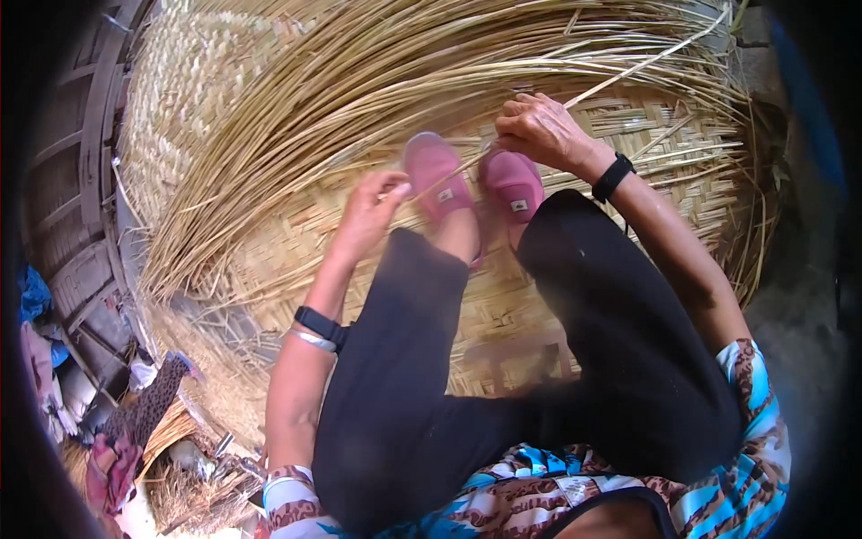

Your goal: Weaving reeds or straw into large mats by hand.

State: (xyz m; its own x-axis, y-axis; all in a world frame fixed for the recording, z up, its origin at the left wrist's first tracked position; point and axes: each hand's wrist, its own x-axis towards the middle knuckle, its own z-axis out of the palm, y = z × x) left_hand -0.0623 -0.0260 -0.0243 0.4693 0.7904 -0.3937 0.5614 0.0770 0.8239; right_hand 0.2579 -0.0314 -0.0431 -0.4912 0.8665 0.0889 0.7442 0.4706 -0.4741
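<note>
A large woven bamboo mat lies under me, with a thick fan of loose pale bamboo strips rising from its unfinished edge. I squat on it in black trousers and pink shoes. My left hand pinches a thin strip beside the left shoe. My right hand, fingers closed, grips the same strip just above the right shoe. The strip runs slanted between the two hands, across the toes of the shoes.
A low wooden stool shows between my legs. At the lower left lie cloths, bundles of cut strips and small tools. A wooden frame stands along the left. Bare ground borders the mat's right edge.
</note>
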